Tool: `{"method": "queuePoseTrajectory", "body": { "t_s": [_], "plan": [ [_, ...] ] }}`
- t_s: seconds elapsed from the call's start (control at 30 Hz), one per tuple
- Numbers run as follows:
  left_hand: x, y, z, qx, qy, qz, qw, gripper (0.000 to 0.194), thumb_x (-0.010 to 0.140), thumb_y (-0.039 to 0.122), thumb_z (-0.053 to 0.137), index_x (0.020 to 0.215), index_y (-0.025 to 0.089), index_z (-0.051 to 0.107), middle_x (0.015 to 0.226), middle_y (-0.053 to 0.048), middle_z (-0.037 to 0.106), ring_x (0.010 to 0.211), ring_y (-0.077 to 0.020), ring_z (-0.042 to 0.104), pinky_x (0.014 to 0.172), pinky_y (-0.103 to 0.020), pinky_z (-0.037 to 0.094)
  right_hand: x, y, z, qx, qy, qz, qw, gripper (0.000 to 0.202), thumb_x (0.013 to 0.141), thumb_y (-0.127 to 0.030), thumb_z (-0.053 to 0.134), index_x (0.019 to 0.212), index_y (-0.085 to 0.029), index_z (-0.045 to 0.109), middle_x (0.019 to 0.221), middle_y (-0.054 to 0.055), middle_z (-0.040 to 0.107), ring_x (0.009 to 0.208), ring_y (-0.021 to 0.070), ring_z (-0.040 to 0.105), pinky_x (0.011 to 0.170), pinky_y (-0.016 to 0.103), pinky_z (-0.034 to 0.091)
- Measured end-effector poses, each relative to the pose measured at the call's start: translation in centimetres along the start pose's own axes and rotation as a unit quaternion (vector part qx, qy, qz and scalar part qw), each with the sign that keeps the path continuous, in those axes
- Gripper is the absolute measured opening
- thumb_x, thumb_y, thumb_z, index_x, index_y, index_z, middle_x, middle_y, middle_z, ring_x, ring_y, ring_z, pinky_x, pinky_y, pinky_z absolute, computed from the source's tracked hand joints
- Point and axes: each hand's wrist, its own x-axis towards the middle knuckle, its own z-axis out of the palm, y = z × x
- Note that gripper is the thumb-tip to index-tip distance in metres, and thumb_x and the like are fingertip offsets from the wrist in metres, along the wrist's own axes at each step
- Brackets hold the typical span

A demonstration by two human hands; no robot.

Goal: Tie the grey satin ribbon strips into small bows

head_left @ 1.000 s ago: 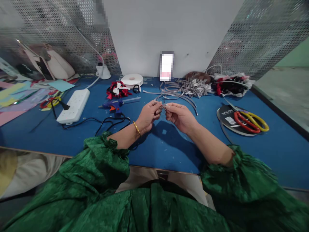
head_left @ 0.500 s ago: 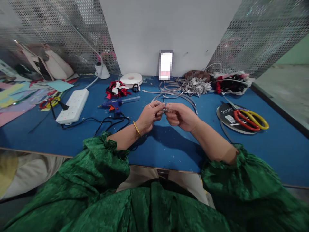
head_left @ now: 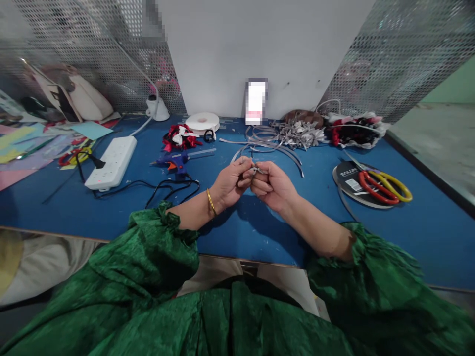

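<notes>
The left hand [head_left: 230,184] and right hand [head_left: 276,187] are together pinching a grey ribbon piece [head_left: 256,170] (loose strips [head_left: 237,142] are lying just beyond).

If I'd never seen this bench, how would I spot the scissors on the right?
On the right of the blue table lies a flat black disc. The scissors rest on it, one handle red, one yellow. Similar handles at the left lie by coloured sheets, not on a disc.
</notes>
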Motion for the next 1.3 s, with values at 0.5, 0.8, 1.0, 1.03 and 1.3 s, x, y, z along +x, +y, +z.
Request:
{"method": "queuePoseTrajectory", "body": {
  "t_s": [0.5, 0.8, 1.0, 1.03, 1.3],
  "plan": [
    [0.6, -0.1, -0.8, 0.129, 0.054, 0.043, 0.989, 0.038, 0.071, 0.048, 0.073, 0.078, 0.014, 0.059, 0.055, 0.004, 0.047, 0.046, -0.0041, 0.039, 0.044, -0.017, 0.028, 0.1, -1.3, -1.1, -0.147, 0.007, -0.042, 0.988, 0.042, 0.070, -0.043, 0.077, 0.060, -0.019, 0.043, 0.052, -0.007, 0.035, 0.045, 0.0061, 0.035, 0.043, 0.020, 0.029],
    [0.5, -0.1, -1.1, 0.327, -0.004, 0.074, 0.942, 0.034, 0.072, 0.044, 0.073, 0.070, 0.014, 0.056, 0.051, 0.006, 0.042, 0.045, -0.0048, 0.036, 0.045, -0.020, 0.026, 0.4, -1.9, -1.8, -0.213, 0.020, -0.003, 0.977, 0.039, 0.069, -0.047, 0.076, 0.063, -0.018, 0.051, 0.047, -0.009, 0.032, 0.041, 0.0052, 0.033, 0.040, 0.019, 0.029],
    [0.4, 0.1, -1.0, 0.294, -0.076, 0.046, 0.952, 0.032, 0.075, 0.041, 0.071, 0.074, 0.015, 0.053, 0.055, 0.007, 0.038, 0.047, -0.0045, 0.034, 0.047, -0.020, 0.026, 0.1, -2.0, -1.4, -0.171, 0.012, 0.044, 0.984, 0.029, 0.072, -0.032, 0.070, 0.062, -0.018, 0.047, 0.046, -0.011, 0.025, 0.037, 0.0024, 0.020, 0.035, 0.017, 0.017],
    [0.4, 0.1, -1.1, 0.288, -0.083, 0.042, 0.953, 0.032, 0.076, 0.041, 0.070, 0.073, 0.015, 0.052, 0.055, 0.007, 0.038, 0.047, -0.0047, 0.035, 0.047, -0.020, 0.026, 0.1, -1.9, -1.4, -0.157, 0.008, 0.050, 0.986, 0.029, 0.072, -0.030, 0.069, 0.061, -0.018, 0.045, 0.047, -0.011, 0.025, 0.037, 0.0022, 0.018, 0.035, 0.017, 0.017],
    [0.5, -0.1, -1.3, 0.266, -0.070, 0.029, 0.961, 0.032, 0.077, 0.040, 0.069, 0.071, 0.016, 0.048, 0.059, 0.005, 0.042, 0.050, -0.0048, 0.039, 0.050, -0.019, 0.029, 0.7, -1.6, -1.8, -0.078, 0.026, 0.084, 0.993, 0.038, 0.076, -0.029, 0.066, 0.057, -0.021, 0.034, 0.044, -0.010, 0.025, 0.036, 0.0037, 0.020, 0.034, 0.017, 0.023]
  ]
}}
